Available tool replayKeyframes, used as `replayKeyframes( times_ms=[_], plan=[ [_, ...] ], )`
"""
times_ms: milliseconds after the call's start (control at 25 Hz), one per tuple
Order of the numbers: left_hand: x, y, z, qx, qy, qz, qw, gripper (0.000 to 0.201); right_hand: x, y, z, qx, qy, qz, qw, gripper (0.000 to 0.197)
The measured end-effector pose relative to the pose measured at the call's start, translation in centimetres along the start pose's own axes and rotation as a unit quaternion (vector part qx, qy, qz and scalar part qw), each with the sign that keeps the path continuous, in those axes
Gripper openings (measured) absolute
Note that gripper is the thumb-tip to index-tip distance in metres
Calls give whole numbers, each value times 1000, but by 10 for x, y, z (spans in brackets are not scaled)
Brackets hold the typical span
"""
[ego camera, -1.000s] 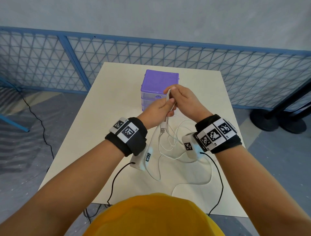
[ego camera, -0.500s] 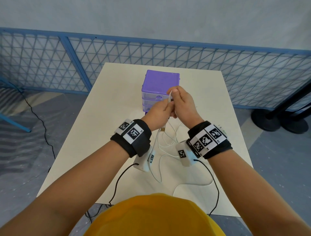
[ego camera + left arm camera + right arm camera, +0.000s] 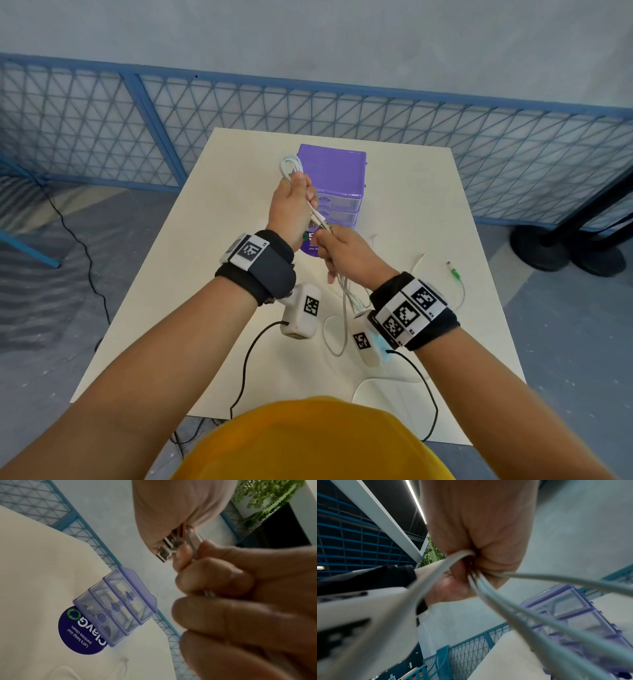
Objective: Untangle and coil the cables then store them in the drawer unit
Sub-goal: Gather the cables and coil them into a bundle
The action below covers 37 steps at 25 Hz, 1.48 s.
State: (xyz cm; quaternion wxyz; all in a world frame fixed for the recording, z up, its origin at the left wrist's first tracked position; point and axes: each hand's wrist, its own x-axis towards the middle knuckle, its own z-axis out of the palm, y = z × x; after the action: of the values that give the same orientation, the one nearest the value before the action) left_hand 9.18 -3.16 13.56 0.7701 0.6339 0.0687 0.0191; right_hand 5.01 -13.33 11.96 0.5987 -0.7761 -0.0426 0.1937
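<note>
A white USB cable [image 3: 290,167] is gathered in loops that stick up above my left hand [image 3: 294,197], which grips the bundle just left of the purple drawer unit [image 3: 331,171]. Its strands run down to my right hand [image 3: 339,254], which pinches them near the metal USB plug [image 3: 164,553]. Below that hand the loose strands [image 3: 346,298] hang to the table [image 3: 191,260]. In the right wrist view the cable strands [image 3: 518,612] fan out of my closed fist toward the drawer unit [image 3: 570,614]. The unit's three clear drawers [image 3: 120,605] are closed, with small items inside.
A cable with a green plug [image 3: 455,274] lies on the table to the right. Another white cable [image 3: 373,382] curls near the front edge. A round purple sticker [image 3: 80,632] lies in front of the unit. A blue mesh fence [image 3: 102,130] stands behind the table.
My hands were together in front of the drawer unit. The left hand has risen up and left with the loops, and the right hand has slid down the cable toward me.
</note>
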Motion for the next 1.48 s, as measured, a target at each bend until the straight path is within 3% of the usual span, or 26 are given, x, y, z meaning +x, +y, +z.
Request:
replayKeyframes(
  times_ms=[240, 560, 680, 800, 880, 1080, 1240, 1480],
  plan=[
    [-4, -2, -7, -139, 32, -84, 986, 34, -1, 3, -12, -152, 66, -102, 981, 35],
    [-4, 1, -13, -89, 13, -77, 993, 34, -1, 6, -15, -148, 181, -111, 966, 34],
    [-3, 0, -14, -112, 14, -88, 990, 34, 1, 3, -13, -111, 174, -79, 975, 34],
    [-1, 1, -14, -130, 17, -96, 987, 33, 1, -2, -13, -32, 115, -44, 992, 34],
    [1, 0, -13, -152, 20, -110, 982, 32, 1, -2, -11, -64, 93, -63, 992, 37],
    [3, 3, -12, -244, 19, -156, 957, 31, 5, -2, -15, -87, 167, -97, 977, 31],
    [3, 13, -11, -300, -33, -178, 936, 33, 3, -10, -23, -17, 162, -85, 983, 37],
    [5, 29, -11, -231, -42, -191, 953, 33, -8, -24, -39, -124, 76, -92, 985, 34]
  ],
)
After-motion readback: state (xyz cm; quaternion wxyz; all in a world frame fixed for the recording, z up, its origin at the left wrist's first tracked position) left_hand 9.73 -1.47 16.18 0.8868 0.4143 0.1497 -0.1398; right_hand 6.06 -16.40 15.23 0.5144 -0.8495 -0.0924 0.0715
